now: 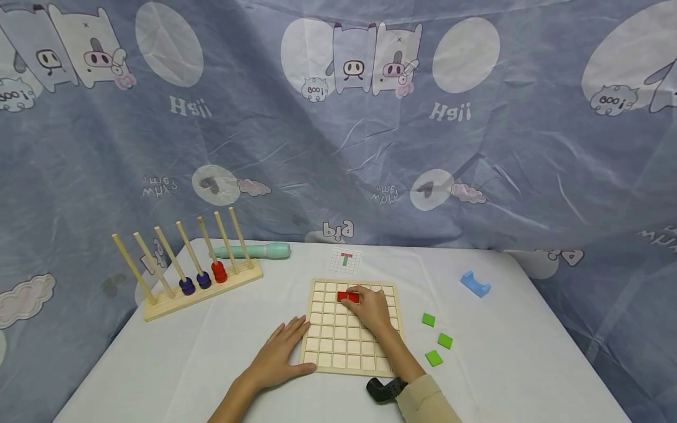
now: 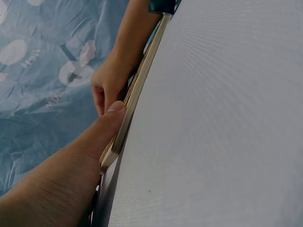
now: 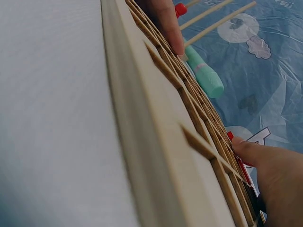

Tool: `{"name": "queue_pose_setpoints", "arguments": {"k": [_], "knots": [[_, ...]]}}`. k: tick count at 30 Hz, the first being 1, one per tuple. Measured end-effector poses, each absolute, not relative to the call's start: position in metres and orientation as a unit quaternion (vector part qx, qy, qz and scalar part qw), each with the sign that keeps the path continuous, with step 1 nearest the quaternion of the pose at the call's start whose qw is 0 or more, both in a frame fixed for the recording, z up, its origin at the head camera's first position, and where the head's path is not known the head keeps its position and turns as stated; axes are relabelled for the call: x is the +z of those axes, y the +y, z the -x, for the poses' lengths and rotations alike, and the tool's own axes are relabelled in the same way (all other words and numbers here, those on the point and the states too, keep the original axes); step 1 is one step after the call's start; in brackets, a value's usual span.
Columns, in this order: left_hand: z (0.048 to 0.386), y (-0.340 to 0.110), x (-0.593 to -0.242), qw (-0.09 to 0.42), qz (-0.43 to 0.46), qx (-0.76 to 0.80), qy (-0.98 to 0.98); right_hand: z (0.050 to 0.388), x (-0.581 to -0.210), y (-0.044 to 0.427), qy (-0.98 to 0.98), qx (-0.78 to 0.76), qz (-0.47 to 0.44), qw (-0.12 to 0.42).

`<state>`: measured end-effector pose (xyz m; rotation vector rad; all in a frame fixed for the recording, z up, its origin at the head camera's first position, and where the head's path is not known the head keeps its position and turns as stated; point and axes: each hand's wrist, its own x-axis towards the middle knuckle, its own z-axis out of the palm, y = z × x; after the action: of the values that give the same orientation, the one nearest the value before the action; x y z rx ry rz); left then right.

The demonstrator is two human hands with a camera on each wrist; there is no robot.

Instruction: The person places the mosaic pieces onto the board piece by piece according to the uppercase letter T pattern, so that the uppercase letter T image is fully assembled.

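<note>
A square wooden grid board (image 1: 333,332) lies on the table. Two red square tiles (image 1: 342,296) show side by side near its far edge; whether more lie under the hand is hidden. Thumb and fingers of my right hand (image 1: 370,308) pinch at the right-hand red tile. In the right wrist view, the thumb rests against red tile (image 3: 244,171) surfaces in the grid. My left hand (image 1: 280,355) lies at the board's near left corner with fingers extended, its thumb touching the wooden edge (image 2: 135,97). Several loose pieces are beside the board, including a green tile (image 1: 445,341).
Behind the board lies a card (image 1: 345,260) printed with a red and green T on a grid. A wooden peg rack (image 1: 203,296) with blue and red rings stands left, a teal cylinder (image 1: 275,251) behind it. A blue curved piece (image 1: 475,284) lies right.
</note>
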<state>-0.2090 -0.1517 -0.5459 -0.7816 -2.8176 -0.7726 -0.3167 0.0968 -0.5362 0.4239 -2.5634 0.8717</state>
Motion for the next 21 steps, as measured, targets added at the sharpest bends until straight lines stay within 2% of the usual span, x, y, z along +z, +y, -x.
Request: {"name": "queue_pose_setpoints", "arguments": {"k": [21], "knots": [[0.2092,-0.1518,-0.5467,0.056,0.257,-0.252,-0.931,0.3156,-0.5347,0.0959,-0.923,0.296,-0.156,0.189]]}}
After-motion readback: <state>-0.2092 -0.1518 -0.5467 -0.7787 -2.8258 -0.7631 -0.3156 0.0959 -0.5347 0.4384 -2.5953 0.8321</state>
